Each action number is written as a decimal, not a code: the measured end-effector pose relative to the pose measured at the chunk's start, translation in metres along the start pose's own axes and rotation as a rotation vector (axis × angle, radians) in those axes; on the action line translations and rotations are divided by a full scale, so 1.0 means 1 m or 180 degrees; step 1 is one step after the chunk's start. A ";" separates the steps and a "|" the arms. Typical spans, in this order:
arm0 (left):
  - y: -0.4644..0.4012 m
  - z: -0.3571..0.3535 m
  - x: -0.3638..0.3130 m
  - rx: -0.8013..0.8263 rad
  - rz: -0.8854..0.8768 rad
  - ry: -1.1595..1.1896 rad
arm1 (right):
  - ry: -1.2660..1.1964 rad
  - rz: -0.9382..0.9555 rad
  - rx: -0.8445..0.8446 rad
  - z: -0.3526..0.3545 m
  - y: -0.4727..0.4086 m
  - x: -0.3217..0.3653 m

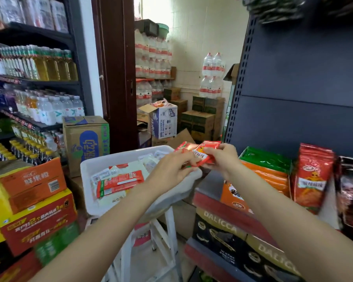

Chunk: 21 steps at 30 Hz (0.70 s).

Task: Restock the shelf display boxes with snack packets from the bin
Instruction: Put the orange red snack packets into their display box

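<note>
Centre frame, hands: left hand and right hand are both pinching a small bunch of red snack packets, fingers curled onto it from either side.
Packets, location: being held in the air above the right rim of the white bin, just left of the shelf display boxes at right of frame; not yet in any box.
Risk, slipping: the packets are looking glossy and are being held by their edges only; in my judgement one could be sliding out and dropping past the bin rim to the floor.
Risk, wrong box: neighbouring boxes are sitting side by side, so a packet could be going in with the wrong product.
Risk, bin: it is resting on a slim white stool, near the forearms; a knock could be tipping it.
Bin, contents: holding more packets, red-and-green ones and pale white ones, lying flat and loose.
Orange display box, right of centre: holding orange and green packets stacked on edge.
Far right: tall red bags are standing upright beside it.
Lower right: black Dalicca cartons are sitting on the shelf below.
</note>
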State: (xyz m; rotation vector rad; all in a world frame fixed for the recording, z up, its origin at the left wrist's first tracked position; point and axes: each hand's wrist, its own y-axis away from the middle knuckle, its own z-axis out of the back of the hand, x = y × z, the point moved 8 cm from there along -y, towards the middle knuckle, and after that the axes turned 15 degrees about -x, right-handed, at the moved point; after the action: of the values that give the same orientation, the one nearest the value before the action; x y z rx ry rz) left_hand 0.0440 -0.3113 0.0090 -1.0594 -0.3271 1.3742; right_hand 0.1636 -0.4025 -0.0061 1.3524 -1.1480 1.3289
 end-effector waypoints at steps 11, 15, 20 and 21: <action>-0.032 -0.049 -0.057 -0.0004 0.1126 0.0772 | 0.0486 0.1007 -0.0513 0.112 0.017 0.059; -0.047 -0.056 -0.087 -0.0099 0.1091 0.0817 | 0.0637 0.1210 -0.0488 0.149 0.023 0.078; -0.054 -0.069 -0.108 0.0017 0.1029 0.0668 | 0.0908 0.1373 -0.0636 0.203 0.019 0.094; -0.054 -0.073 -0.110 0.0041 0.1062 0.0711 | 0.0911 0.1373 -0.0747 0.216 0.017 0.096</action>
State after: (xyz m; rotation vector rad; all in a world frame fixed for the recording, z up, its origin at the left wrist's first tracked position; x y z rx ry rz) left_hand 0.1064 -0.4320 0.0527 -1.2842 0.0256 1.5298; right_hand 0.1836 -0.6204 0.0843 0.7394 -1.3897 1.5711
